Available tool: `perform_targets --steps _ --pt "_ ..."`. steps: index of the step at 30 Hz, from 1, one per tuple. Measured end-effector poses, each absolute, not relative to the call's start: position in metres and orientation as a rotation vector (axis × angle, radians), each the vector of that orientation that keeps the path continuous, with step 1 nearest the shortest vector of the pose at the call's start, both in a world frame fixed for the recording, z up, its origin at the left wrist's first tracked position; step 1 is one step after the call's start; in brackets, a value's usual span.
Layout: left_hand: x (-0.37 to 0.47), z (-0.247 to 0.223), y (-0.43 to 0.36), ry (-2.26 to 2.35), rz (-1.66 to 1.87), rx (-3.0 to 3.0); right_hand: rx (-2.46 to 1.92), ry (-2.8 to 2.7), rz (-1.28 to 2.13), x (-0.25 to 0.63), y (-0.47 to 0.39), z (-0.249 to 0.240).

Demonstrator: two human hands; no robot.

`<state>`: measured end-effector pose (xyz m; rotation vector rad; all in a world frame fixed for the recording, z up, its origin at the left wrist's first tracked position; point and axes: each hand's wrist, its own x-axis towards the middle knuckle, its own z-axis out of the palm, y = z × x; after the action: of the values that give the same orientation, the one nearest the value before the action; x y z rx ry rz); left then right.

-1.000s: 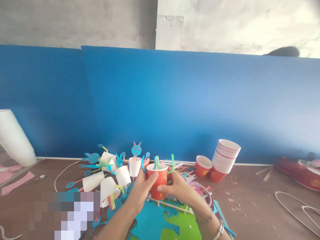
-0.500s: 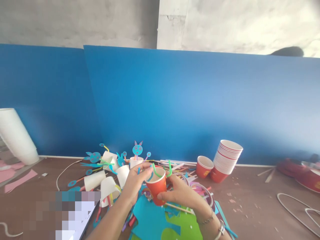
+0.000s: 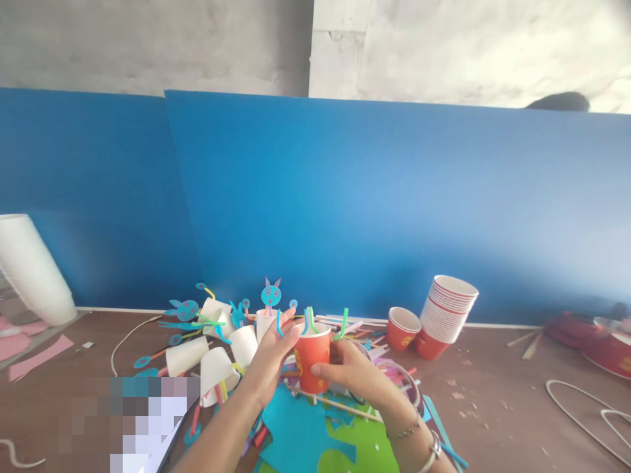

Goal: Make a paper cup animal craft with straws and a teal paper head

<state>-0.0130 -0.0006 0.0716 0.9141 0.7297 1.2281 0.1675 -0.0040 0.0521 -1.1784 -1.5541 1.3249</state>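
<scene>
A red paper cup [image 3: 310, 368] with a white inside stands nearly upright between my hands. My left hand [image 3: 271, 351] is closed at its left side, thumb by the rim. My right hand [image 3: 352, 368] grips the right side, thumb pressed on the front and fingers behind, partly hidden. Blue bendy straws [image 3: 279, 323] show at the left of the cup, one bent end inside the rim. Green bendy straws [image 3: 344, 322] show inside the cup and at its right. Blue paper [image 3: 296, 420] lies below on a green sheet [image 3: 372, 443].
White cups [image 3: 186, 356] with blue paper faces and straws crowd the left. A red cup [image 3: 403, 332] and a tall cup stack [image 3: 446, 312] stand at right. A white cup stack [image 3: 34, 269] leans far left. A blue partition [image 3: 345, 210] borders the brown table [image 3: 493, 394].
The cup has turned more upright, its mouth tilting less toward me. My right hand and the green straw by it have shifted slightly right; the left hand has shifted a little.
</scene>
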Motion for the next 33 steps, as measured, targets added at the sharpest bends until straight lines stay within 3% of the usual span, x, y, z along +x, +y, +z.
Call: perform_targets --steps 4,12,18,25,33 --pt "-0.012 0.068 -0.003 0.656 1.022 1.037 -1.139 -1.537 1.239 0.162 -0.002 0.055" --pt "-0.011 0.077 -0.001 0.764 1.259 1.038 -1.16 -1.752 1.388 0.154 -0.012 0.062" --pt "-0.013 0.078 0.0 0.783 1.277 1.038 -1.105 -1.606 1.453 0.138 -0.01 0.04" --pt "-0.013 0.077 0.0 0.791 1.258 1.094 -1.056 -1.506 1.372 0.134 -0.009 0.048" --pt "-0.013 0.075 0.0 0.806 1.24 1.084 -1.14 -1.725 1.494 0.137 -0.011 0.04"
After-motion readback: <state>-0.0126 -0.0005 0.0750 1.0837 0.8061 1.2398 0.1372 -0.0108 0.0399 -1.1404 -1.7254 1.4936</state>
